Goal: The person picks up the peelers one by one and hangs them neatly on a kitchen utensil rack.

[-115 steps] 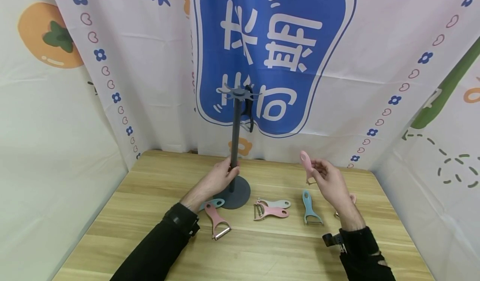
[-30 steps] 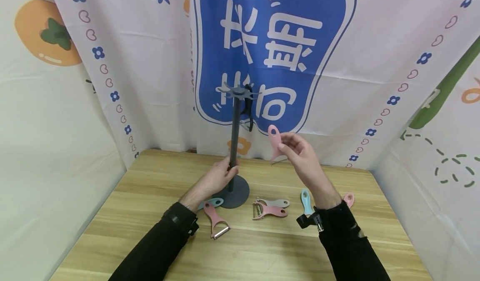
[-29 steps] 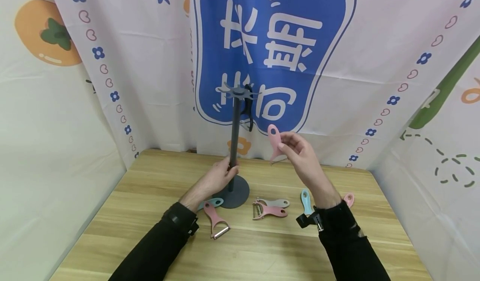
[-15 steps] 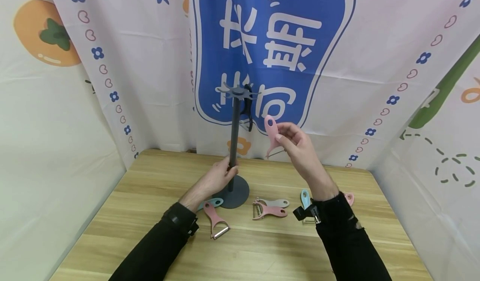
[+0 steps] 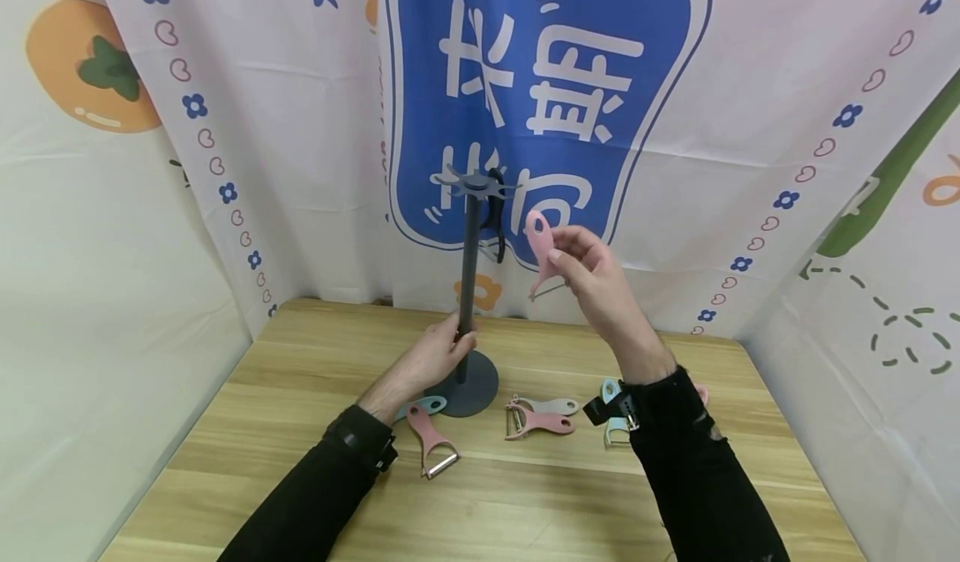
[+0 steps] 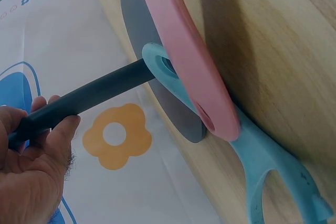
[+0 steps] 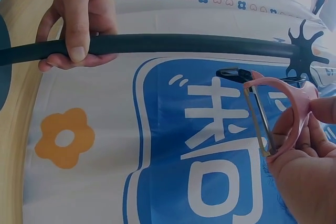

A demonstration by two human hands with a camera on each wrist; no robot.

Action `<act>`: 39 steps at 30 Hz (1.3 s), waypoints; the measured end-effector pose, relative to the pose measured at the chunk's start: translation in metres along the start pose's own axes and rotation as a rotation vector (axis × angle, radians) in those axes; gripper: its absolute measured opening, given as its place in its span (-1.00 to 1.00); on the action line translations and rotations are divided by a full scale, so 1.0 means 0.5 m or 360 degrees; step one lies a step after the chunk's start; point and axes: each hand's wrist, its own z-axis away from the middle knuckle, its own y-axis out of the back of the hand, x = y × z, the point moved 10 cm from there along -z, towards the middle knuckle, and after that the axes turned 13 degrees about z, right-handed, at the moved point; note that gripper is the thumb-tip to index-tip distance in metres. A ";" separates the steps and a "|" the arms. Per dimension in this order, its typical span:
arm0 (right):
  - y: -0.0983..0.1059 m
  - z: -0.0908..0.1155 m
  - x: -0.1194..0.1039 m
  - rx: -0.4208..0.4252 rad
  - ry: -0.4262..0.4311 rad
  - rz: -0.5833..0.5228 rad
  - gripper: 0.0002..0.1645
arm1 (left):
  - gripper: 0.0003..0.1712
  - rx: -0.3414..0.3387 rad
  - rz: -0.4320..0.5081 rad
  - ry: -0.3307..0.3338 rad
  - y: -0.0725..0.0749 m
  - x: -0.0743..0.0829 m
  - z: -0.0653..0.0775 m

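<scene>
My left hand grips the lower pole of a dark grey stand, which has a round base and a ring of hooks on top. A black peeler hangs from one hook. To the right of the pole, my right hand pinches a pink peeler by its handle, holed end up and blade down, a little below hook height. In the right wrist view the pink peeler overlaps the black one. Beside my left wrist lie a second pink peeler and a teal one.
Right of the base, a grey peeler and a pink peeler lie together on the wooden table. A light blue peeler and another pink one are partly hidden by my right forearm. A printed cloth hangs behind.
My right hand has carried the pink peeler leftward and up from the table's right side toward the hooks, still rising over the last second. My left hand stays on the pole.
</scene>
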 end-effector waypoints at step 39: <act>0.004 -0.078 -0.062 -0.0041 -0.0019 -0.0264 -0.63 | -0.81 0.0003 -0.0031 -0.0031 0.001 0.010 0.004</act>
